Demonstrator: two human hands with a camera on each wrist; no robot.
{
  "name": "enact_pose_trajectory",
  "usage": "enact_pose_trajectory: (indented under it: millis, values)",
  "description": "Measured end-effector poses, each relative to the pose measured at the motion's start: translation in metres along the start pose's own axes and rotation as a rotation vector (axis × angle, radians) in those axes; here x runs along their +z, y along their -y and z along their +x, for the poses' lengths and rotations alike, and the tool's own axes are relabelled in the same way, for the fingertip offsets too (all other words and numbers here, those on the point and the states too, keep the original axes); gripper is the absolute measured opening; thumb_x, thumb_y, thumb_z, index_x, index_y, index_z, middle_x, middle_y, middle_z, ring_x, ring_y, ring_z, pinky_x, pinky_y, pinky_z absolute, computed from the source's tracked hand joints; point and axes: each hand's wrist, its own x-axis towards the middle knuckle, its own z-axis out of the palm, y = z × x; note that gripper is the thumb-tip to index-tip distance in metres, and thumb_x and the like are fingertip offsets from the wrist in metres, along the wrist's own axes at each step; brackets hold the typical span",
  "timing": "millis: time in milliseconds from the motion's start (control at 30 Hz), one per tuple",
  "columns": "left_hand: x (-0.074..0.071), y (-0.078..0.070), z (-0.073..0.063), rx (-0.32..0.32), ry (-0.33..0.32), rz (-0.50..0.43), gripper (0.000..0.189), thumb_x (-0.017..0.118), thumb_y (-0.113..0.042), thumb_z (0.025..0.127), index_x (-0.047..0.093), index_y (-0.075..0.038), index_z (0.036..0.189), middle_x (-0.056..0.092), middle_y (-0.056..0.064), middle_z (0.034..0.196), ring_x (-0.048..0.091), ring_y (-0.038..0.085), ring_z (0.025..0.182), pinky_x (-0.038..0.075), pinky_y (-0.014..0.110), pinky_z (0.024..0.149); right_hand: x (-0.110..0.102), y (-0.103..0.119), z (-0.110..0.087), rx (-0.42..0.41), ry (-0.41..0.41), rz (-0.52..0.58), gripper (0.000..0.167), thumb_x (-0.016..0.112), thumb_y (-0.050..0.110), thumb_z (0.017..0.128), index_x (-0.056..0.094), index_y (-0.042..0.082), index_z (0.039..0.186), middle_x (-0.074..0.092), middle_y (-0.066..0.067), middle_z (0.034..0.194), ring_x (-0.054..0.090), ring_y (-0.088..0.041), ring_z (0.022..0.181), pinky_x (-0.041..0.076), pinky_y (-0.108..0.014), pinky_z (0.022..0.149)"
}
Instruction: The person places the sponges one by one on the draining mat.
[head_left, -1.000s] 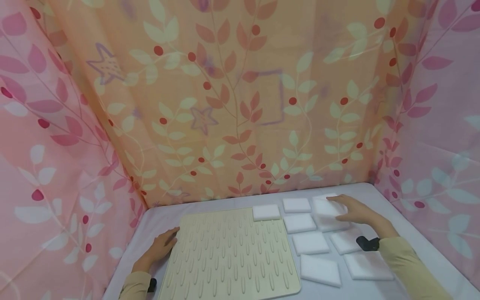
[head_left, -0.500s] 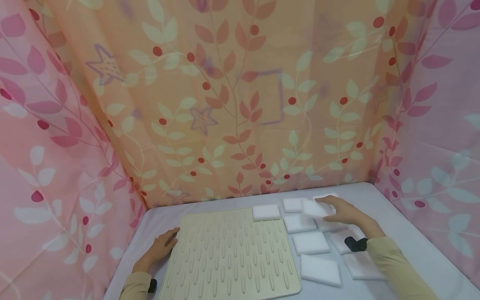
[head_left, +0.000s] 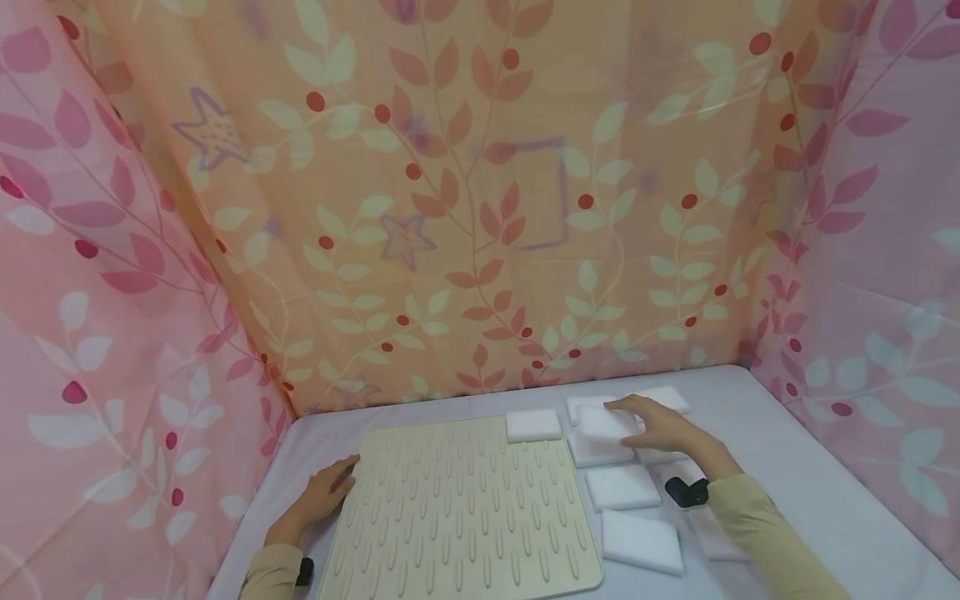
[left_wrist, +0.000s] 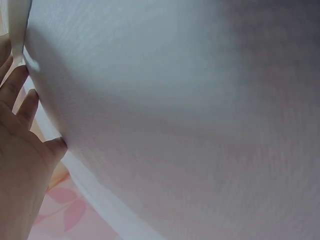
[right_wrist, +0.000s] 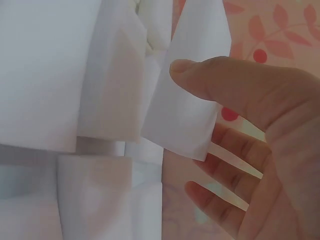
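The right hand (head_left: 666,428) pinches a white block (head_left: 600,422) over similar blocks (head_left: 642,542), right of the mat (head_left: 459,510); likely light, soft foam, best gripped gently near an edge. The left hand (head_left: 318,493), fingers loose, lies at the mat's left edge.

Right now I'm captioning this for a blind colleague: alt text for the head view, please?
The person's right hand holds a white block over other white blocks on a white-covered table. Another block rests on the far right corner of a cream ridged mat; the left hand is at the mat's left edge. Floral cloth hangs behind.
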Motion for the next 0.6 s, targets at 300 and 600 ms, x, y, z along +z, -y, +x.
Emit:
enact_pose_trajectory:
  millis: [300, 600]
  values:
    - [0.0, 0.0, 0.0, 0.001, -0.006, 0.005, 0.046, 0.055, -0.015, 0.092, 0.045, 0.001, 0.134, 0.047, 0.025, 0.134, 0.037, 0.05, 0.125, 0.016, 0.074, 0.093, 0.015, 0.015, 0.012, -0.01, 0.014, 0.009, 0.064, 0.076, 0.027, 0.076, 0.051, 0.013, 0.133, 0.053, -0.014, 0.129, 0.044, -0.038, 0.124, 0.034, -0.056, 0.099]
    - [0.001, 0.002, 0.001, -0.045, 0.041, -0.013, 0.049, 0.052, -0.02, 0.094, 0.041, -0.004, 0.138, 0.042, 0.022, 0.14, 0.031, 0.047, 0.13, 0.011, 0.073, 0.098, 0.03, 0.022, 0.022, -0.034, 0.039, 0.016, 0.063, 0.076, 0.029, 0.075, 0.053, 0.015, 0.131, 0.055, -0.008, 0.127, 0.048, -0.032, 0.121, 0.037, -0.053, 0.098]
